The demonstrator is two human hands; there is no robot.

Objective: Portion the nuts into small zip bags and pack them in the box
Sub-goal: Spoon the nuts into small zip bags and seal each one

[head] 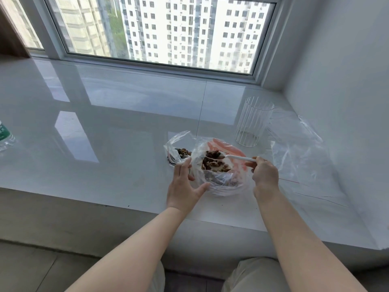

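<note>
1. Right hand (264,175): fingers pinch a white spoon (231,157) heaped with nuts (213,154) over the large clear bag (219,182).
2. Left hand (185,186): fingers relaxed, touching that bag's left edge.
3. Small zip bag (177,147) holding nuts: on the surface (105,144), just left of it.
4. Clear ribbed cup (253,121): far right, upright.

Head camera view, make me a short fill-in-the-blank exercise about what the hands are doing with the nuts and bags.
1. The right hand holds a white ____ loaded with nuts.
2. The left hand steadies the big ____ bag of nuts.
3. A small zip bag with some nuts lies to the ____ of the big bag.
4. The ribbed clear ____ stands upright beyond the right hand.

Missing words: spoon; plastic; left; glass
</note>
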